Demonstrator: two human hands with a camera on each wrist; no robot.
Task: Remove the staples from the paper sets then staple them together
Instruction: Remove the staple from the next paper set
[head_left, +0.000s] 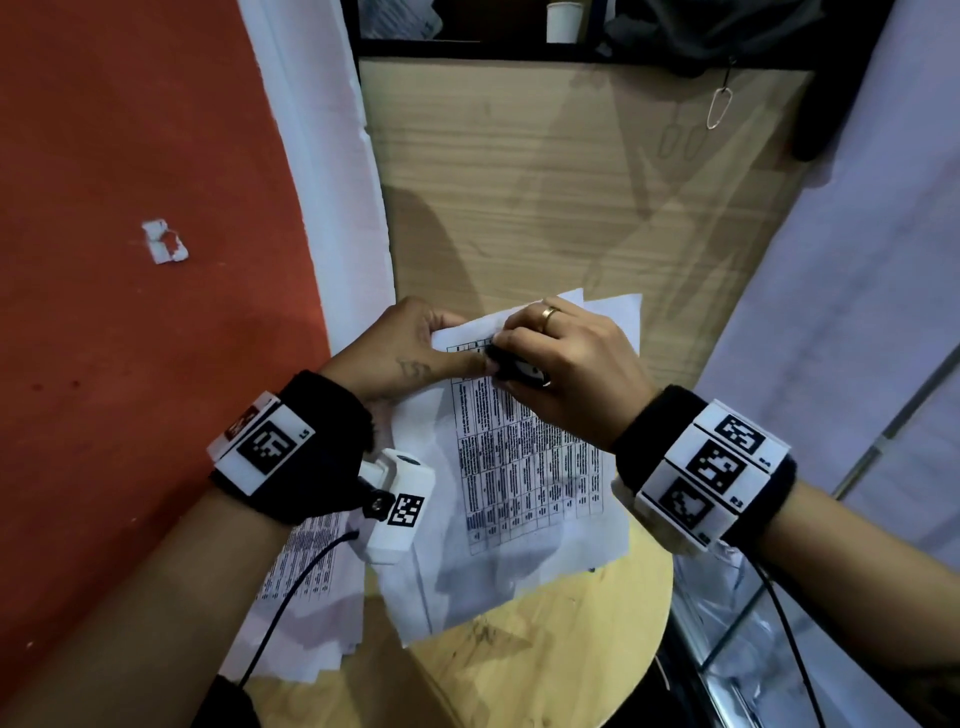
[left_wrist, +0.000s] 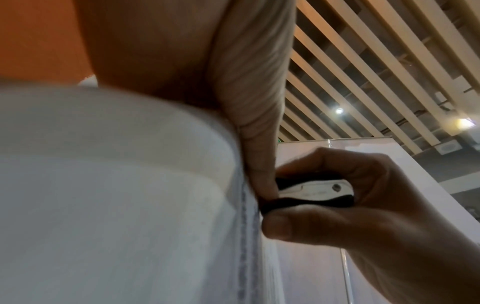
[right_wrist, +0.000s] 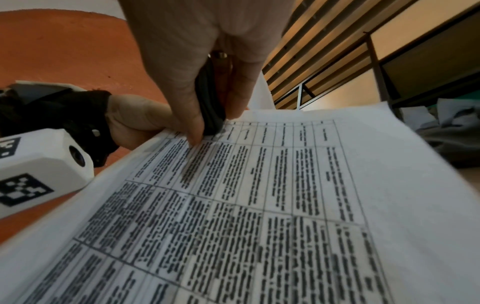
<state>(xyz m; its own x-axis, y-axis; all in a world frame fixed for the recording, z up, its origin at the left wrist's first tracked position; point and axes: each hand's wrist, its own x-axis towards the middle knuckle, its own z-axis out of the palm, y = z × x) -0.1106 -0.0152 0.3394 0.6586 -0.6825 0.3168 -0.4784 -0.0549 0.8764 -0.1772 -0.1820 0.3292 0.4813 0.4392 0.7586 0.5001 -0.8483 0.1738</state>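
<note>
Printed sheets of the paper set (head_left: 524, 467) lie lifted over the round wooden desk (head_left: 545, 649). At its top corner the left hand (head_left: 405, 348) pinches the paper edge, while the right hand (head_left: 571, 358) squeezes a black staple remover (left_wrist: 311, 195) against that corner. Another paper stack (head_left: 306, 597) lies on the desk at the left.

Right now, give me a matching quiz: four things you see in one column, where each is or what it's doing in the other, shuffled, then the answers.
Things:
1. left hand
2. right hand
3. staple remover
4. second paper set

Places or states:
A. lies on the table under the left forearm
B. pinches the top corner of the printed sheets
C. squeezes the black tool
D. its tip is at the sheets' top edge

Pairs: 1-B, 2-C, 3-D, 4-A
</note>
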